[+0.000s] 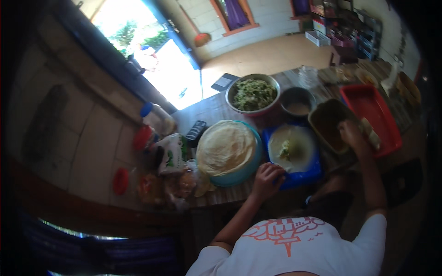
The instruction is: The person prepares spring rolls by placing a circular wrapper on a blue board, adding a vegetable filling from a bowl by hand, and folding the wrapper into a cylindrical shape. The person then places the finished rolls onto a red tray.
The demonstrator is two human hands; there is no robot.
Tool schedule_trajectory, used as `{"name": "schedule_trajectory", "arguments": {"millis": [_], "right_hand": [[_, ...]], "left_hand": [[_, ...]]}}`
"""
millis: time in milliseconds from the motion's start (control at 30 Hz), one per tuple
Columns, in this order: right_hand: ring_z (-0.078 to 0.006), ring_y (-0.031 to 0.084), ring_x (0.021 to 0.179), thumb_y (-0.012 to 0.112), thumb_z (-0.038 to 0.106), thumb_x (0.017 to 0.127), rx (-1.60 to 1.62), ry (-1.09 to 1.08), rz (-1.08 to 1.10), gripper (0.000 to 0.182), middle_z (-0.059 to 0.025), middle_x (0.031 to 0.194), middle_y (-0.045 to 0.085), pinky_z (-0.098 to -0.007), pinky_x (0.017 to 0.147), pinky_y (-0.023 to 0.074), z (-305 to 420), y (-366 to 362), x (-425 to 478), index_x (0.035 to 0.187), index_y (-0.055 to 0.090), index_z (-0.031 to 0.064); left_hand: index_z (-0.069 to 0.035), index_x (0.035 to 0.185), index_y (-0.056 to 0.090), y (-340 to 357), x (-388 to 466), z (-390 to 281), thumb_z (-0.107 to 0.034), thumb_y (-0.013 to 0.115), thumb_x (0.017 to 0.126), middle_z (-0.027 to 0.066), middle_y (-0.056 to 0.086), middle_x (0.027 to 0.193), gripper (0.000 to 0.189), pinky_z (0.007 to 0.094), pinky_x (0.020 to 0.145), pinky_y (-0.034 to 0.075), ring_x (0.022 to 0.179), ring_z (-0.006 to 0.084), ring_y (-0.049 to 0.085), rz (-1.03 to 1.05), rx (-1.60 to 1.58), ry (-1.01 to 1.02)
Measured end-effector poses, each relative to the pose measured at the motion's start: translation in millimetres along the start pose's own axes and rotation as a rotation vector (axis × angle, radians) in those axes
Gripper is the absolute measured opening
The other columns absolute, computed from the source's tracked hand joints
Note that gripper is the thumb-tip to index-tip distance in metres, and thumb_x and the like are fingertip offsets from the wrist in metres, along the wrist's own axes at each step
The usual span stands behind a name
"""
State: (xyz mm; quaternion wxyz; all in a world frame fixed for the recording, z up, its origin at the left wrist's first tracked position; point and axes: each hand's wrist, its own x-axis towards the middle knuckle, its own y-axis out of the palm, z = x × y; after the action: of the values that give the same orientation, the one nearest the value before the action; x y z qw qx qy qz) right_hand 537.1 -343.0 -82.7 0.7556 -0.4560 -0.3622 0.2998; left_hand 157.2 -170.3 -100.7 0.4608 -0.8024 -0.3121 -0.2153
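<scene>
My left hand (pixel 269 177) rests with curled fingers at the near left edge of a blue tray (pixel 304 181); whether it grips the rim or a wrapper is unclear. On the tray lies a round, thin wrapper (pixel 300 138) with a small heap of greenish shredded filling (pixel 285 150). My right hand (pixel 349 131) reaches over a deep olive-brown container (pixel 328 120), fingers drawn together; its contents are dark, and I cannot tell what the fingers hold. Left of the tray, a tall stack of wrappers (pixel 226 146) sits on a teal container (pixel 238 176). A metal bowl (pixel 253 111) of shredded vegetables (pixel 253 95) stands behind.
Beside the metal bowl is a dark bowl (pixel 297 101) with pale contents. A red tray (pixel 380 114) at right holds a pale rolled piece (pixel 371 134). Plastic bags (pixel 172 153) and lidded jars (pixel 157 119) crowd the left. A glass jar (pixel 308 76) stands at the far edge.
</scene>
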Motion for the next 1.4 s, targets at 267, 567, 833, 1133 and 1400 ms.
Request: {"name": "schedule_trajectory", "arguments": {"millis": [267,567,833,1133,1400], "right_hand": [[-0.0367,0.067,0.098,0.072,0.017,0.075,0.004,0.039,0.302,0.026,-0.0209,0.098,0.071,-0.0449,0.089,0.0525,31.0,-19.0,4.6,0.097,0.073,0.0026],[-0.0347,0.065,0.093,0.071,0.008,0.08,0.219,-0.166,-0.188,0.013,-0.015,0.09,0.068,-0.0455,0.084,0.0515,87.8,-41.9,-13.6,0.094,0.071,0.0055],[-0.033,0.064,0.093,0.073,0.008,0.08,0.562,-0.439,0.058,0.019,-0.0137,0.093,0.068,-0.0434,0.086,0.0515,177.5,-18.4,-67.1,0.099,0.072,0.0057],[-0.0335,0.061,0.102,0.074,0.013,0.081,0.451,-0.418,0.083,0.025,-0.0143,0.101,0.067,-0.0434,0.093,0.0491,185.3,20.5,-82.0,0.104,0.07,0.0047],[-0.0356,0.065,0.097,0.065,-0.003,0.08,0.518,-0.347,-0.066,0.022,-0.0151,0.097,0.069,-0.0448,0.089,0.0504,190.2,15.3,-68.0,0.1,0.069,0.0047]], "left_hand": [[-0.011,0.085,0.071,-8.2,18.1,-2.2,-0.015,0.076,0.077,0.0051,0.064,0.091,0.011,0.0436,0.09,0.046,0.097,0.0276,0.06,0.159,0.004,-0.003],[-0.012,0.085,0.07,-5.3,38.2,0.6,-0.017,0.076,0.079,0.004,0.063,0.089,0.01,0.0423,0.091,0.045,0.093,0.0262,0.059,0.313,0.011,0.019],[-0.008,0.092,0.058,10.1,34.1,5.9,-0.012,0.068,0.08,0.0101,0.057,0.085,0.016,0.0449,0.086,0.045,0.091,0.0319,0.058,0.237,0.131,0.099],[-0.004,0.096,0.059,13.6,28.9,1.8,-0.008,0.064,0.088,0.0136,0.063,0.088,0.011,0.0444,0.077,0.048,0.087,0.0352,0.061,0.097,-0.015,-0.057],[-0.005,0.099,0.063,8.4,37.7,1.5,-0.005,0.068,0.085,0.0129,0.065,0.091,0.015,0.0423,0.079,0.049,0.088,0.0333,0.063,0.014,-0.17,-0.166]]}}
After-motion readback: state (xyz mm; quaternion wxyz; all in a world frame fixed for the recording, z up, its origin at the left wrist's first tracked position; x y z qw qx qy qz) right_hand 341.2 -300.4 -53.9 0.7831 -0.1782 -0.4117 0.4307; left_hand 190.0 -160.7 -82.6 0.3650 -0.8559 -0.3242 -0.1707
